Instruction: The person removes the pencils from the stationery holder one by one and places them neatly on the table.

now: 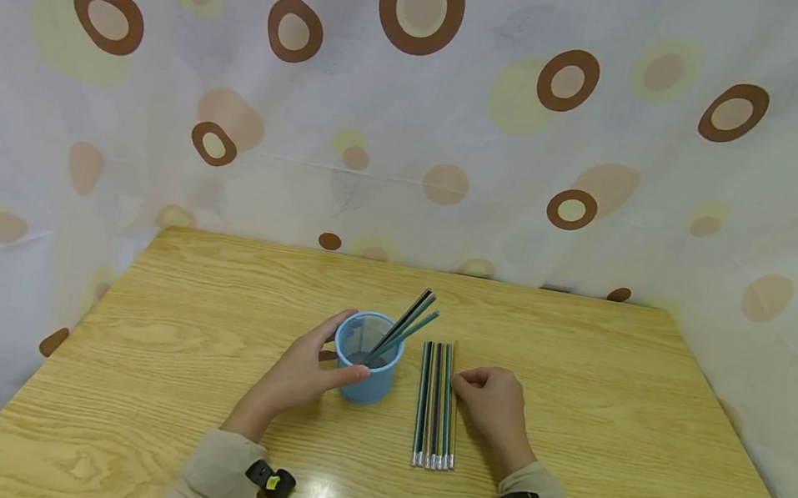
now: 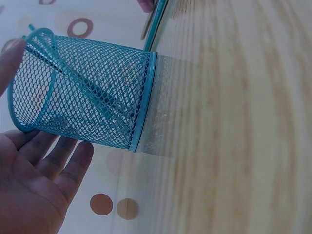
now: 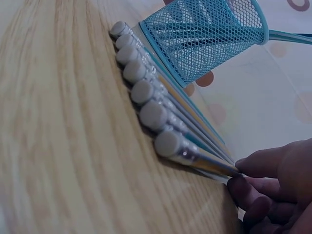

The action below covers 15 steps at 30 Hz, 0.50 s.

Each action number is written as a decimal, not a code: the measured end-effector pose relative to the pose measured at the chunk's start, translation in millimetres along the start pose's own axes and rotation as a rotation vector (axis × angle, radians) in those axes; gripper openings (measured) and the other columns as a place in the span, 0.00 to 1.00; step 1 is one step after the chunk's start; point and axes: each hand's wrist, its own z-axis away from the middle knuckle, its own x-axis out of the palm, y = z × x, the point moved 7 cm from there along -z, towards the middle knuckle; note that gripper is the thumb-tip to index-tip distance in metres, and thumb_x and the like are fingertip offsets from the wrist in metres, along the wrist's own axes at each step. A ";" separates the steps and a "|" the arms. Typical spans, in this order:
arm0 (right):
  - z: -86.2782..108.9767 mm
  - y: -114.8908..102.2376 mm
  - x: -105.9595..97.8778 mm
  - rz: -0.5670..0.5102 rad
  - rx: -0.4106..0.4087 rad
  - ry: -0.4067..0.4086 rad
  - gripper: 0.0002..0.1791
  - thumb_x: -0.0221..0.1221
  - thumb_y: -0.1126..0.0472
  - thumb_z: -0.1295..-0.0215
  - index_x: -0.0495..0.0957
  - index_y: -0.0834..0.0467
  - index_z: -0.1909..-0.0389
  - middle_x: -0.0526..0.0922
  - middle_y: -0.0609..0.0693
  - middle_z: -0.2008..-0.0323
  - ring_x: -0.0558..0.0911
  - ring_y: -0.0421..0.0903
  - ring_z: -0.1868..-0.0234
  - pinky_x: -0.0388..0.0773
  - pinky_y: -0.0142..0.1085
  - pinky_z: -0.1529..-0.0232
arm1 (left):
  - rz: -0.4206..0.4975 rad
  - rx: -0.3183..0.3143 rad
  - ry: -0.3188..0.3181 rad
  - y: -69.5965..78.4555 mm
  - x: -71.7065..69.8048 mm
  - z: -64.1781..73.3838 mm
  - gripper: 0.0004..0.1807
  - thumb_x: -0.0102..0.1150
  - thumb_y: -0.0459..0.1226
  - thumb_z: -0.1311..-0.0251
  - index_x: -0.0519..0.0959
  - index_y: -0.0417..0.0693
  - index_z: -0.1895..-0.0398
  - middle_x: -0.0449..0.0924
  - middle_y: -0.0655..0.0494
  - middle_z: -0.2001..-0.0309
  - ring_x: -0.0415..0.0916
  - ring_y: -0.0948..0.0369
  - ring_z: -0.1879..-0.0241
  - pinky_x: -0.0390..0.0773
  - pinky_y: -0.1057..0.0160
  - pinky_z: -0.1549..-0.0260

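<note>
Blue wire-mesh pencil cup [image 1: 369,388]: upright on the wood-grain worktop [image 1: 207,325]. The left hand [image 1: 303,371] is at the cup's left, its fingers grasping the cup round the upper wall, thumb on the near side by the rim.

Contents: at least three slim pencils [image 1: 404,325], dark and teal, leaning to the cup's right, upper ends beyond the rim (a further one hidden behind these cannot be ruled out).

Outstanding: a row of seven eraser-tipped pencils [image 1: 433,405] lies to the right of the cup, side by side, erasers toward the person. Colours noted include teal, dark and gold. The outermost, a gold pencil [image 1: 453,424], is the farthest from the cup; the right hand [image 1: 496,401] has it pinched in its fingers, well away from the eraser.

Assessment: filling of the cup appears partly complete, with fewer pencils visible inside than outside. The gold pencil is grasped but not yet in the cup; whether its far end is raised cannot be told. The other six lie unheld.
</note>
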 end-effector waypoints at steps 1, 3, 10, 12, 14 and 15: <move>0.2 -0.2 -0.1 0.001 -0.002 0.001 0.10 0.66 0.57 0.37 0.88 0.62 0.67 0.86 0.50 0.69 0.82 0.47 0.63 0.80 0.44 0.61 | -0.001 -0.001 0.000 0.0 -0.1 0.1 0.46 0.69 0.38 0.40 0.55 0.47 0.22 0.61 0.43 0.29 0.61 0.41 0.32 0.67 0.40 0.38; 0.3 -0.7 -0.3 0.003 -0.006 0.004 0.10 0.66 0.57 0.37 0.88 0.61 0.67 0.86 0.49 0.70 0.82 0.46 0.64 0.79 0.43 0.61 | -0.002 -0.004 0.000 -0.4 -0.1 0.3 0.46 0.69 0.38 0.40 0.54 0.47 0.22 0.61 0.43 0.28 0.62 0.41 0.32 0.67 0.40 0.38; -0.3 0.8 0.9 0.011 -0.006 0.010 0.10 0.67 0.57 0.38 0.88 0.60 0.67 0.86 0.48 0.70 0.82 0.47 0.63 0.80 0.44 0.60 | -0.003 -0.003 0.000 -0.6 -0.4 0.4 0.46 0.69 0.38 0.40 0.55 0.47 0.22 0.61 0.44 0.28 0.61 0.42 0.32 0.67 0.40 0.38; -0.5 1.5 1.5 0.015 -0.006 0.012 0.10 0.67 0.57 0.38 0.88 0.60 0.67 0.86 0.48 0.70 0.83 0.46 0.64 0.80 0.44 0.60 | -0.001 -0.001 0.001 -0.7 -0.4 0.2 0.46 0.70 0.38 0.40 0.55 0.47 0.22 0.61 0.44 0.29 0.61 0.41 0.32 0.67 0.40 0.38; -0.4 1.4 1.5 0.017 -0.010 0.014 0.10 0.67 0.56 0.38 0.88 0.60 0.67 0.86 0.48 0.70 0.83 0.46 0.64 0.80 0.44 0.60 | 0.001 0.000 0.000 -1.0 -0.2 0.0 0.46 0.70 0.39 0.40 0.55 0.47 0.23 0.61 0.44 0.29 0.61 0.41 0.32 0.67 0.40 0.38; -0.3 1.4 1.6 0.017 -0.012 0.014 0.10 0.67 0.57 0.38 0.88 0.60 0.67 0.86 0.48 0.71 0.83 0.46 0.65 0.80 0.44 0.60 | 0.001 0.000 0.001 -1.3 -0.2 -0.1 0.46 0.70 0.39 0.40 0.55 0.47 0.23 0.61 0.44 0.29 0.61 0.41 0.32 0.67 0.40 0.38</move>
